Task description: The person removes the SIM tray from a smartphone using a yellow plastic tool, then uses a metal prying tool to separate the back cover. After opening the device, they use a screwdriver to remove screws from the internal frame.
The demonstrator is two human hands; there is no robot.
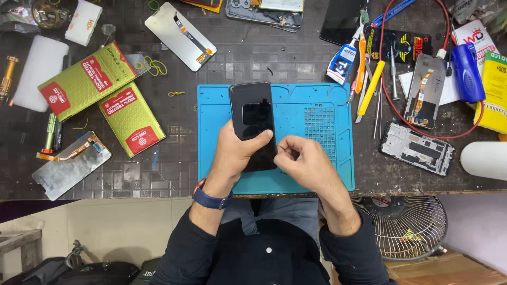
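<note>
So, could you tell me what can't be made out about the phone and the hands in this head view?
- Lower part of the black phone: covered by the left hand and right hand.
- Whatever the right fingertips pinch: too small, hidden by the fingers.
- Blue mat beneath the hands: hidden by them.
- Phone's underside: faces away.

- Even, fairly bright light from overhead; the dark bench [296, 58] reads clearly across its width.
- Shadows are soft and short, tucked just under the hands and tools.
- The black phone [252, 113] shows a dim rectangular reflection on its glass, with no harsh glare.
- The white cylinder [485, 160] at the right edge is close to blown out.
- Focus is sharp on the blue mat [311, 113]; no motion blur.
- Wide-angle view, with slight stretching at the corners.
- Below the bench edge the scene is dimmer.
</note>
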